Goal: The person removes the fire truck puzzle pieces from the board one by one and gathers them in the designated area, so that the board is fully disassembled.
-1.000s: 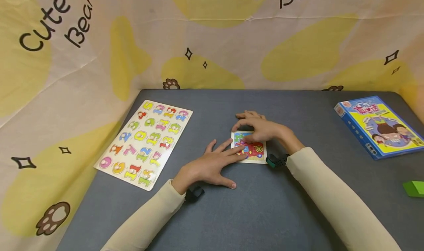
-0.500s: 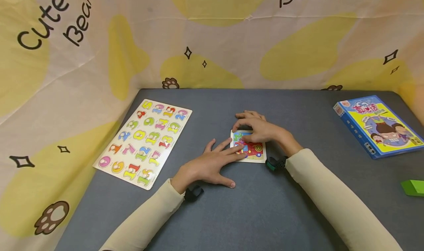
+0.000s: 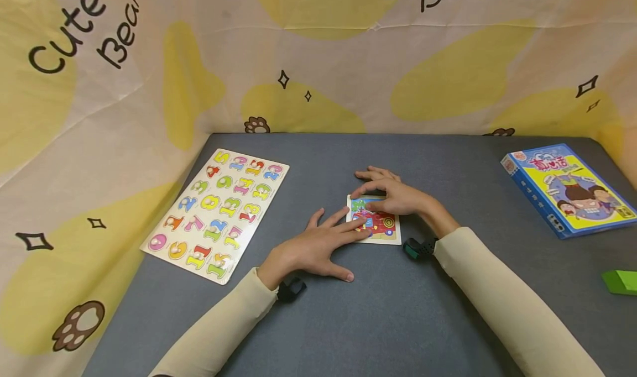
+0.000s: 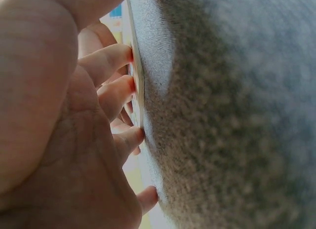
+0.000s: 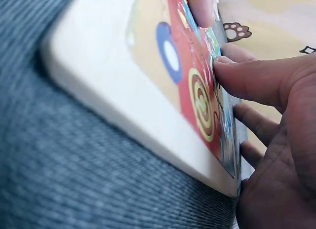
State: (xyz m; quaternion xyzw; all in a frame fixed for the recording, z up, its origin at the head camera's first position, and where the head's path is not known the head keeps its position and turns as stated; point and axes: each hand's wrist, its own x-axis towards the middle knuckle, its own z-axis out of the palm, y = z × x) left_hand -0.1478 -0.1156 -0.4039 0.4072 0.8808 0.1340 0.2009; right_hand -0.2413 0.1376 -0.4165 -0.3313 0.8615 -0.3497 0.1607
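Observation:
A small jigsaw puzzle (image 3: 389,223) in a pale frame, with a red vehicle printed on it, lies flat on the grey table between both hands. My left hand (image 3: 318,250) is spread with straight fingers, and some fingertips rest on the puzzle's left part, covering some of the picture. My right hand (image 3: 400,195) arches over the far edge. Its thumb (image 5: 252,83) touches the picture in the right wrist view, while the other fingers reach past the far edge. From the left wrist, the puzzle shows only as a thin edge (image 4: 138,86) beside the fingertips.
A number board (image 3: 214,216) with colourful numerals lies on the left. On the right stand a blue and yellow box (image 3: 577,194) and, nearer the front, a green block (image 3: 621,282). A patterned cloth (image 3: 318,51) hangs behind the table.
The right hand and forearm have shifted very slightly to the right. The left hand and the jigsaw puzzle have stayed in place.

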